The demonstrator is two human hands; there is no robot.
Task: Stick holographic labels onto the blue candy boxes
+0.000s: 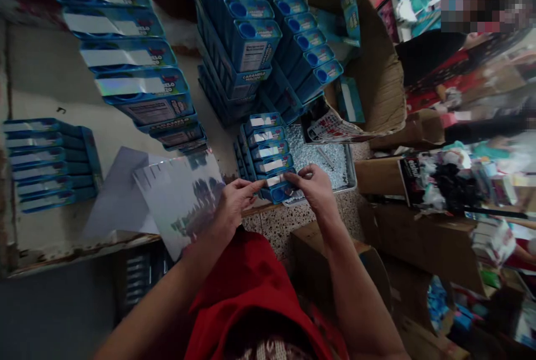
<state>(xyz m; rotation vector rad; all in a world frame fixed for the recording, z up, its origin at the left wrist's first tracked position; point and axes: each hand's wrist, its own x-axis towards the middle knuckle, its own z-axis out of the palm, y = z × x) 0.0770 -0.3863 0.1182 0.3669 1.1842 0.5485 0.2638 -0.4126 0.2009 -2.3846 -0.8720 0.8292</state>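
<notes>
A short row of small blue candy boxes (270, 150) stands in a tray at the table's front edge, each with a shiny pale strip across its top. At the nearest box, my left hand (238, 201) pinches the left end of a pale strip (275, 180) between thumb and fingers. My right hand (314, 190) has its fingers closed at the strip's right end, with the thumb pressed on the box. Left of my hands, a glossy sheet (184, 195) with slits along its top edge overhangs the table, partly covered by my left forearm.
Tall stacks of blue boxes stand left (138, 81) and behind (251, 42). Another group of boxes (46, 164) sits far left. A metal tray of small pale pieces (352, 173) and an open cardboard box (377, 75) are at right. Another person's dark sleeve (431, 50) shows beyond.
</notes>
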